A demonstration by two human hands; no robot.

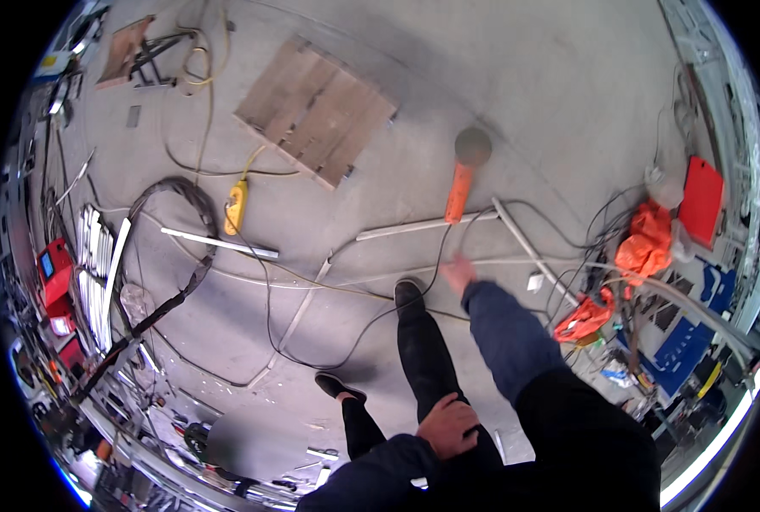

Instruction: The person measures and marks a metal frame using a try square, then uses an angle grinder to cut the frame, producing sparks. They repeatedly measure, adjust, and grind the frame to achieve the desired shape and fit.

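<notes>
An orange angle grinder (458, 194) with a cord lies on the concrete floor ahead of me, its round grey disc (473, 147) on the far side. My right hand (458, 273) reaches down on the near side of its handle, with a visible gap between them. Motion smears the fingers, so I cannot make out their pose. My left hand (448, 425) rests on my leg, fingers laid over the dark trousers and holding nothing. A black cord (438, 264) runs from the grinder's near end past my shoe (408, 293).
Cables and pale strips cross the floor around my feet. A wooden board (316, 111) lies beyond, near a yellow power strip (236, 207). Orange bags (644, 241) and a red panel (701, 201) are right; a red machine (54, 275) and white rods (97, 277) left.
</notes>
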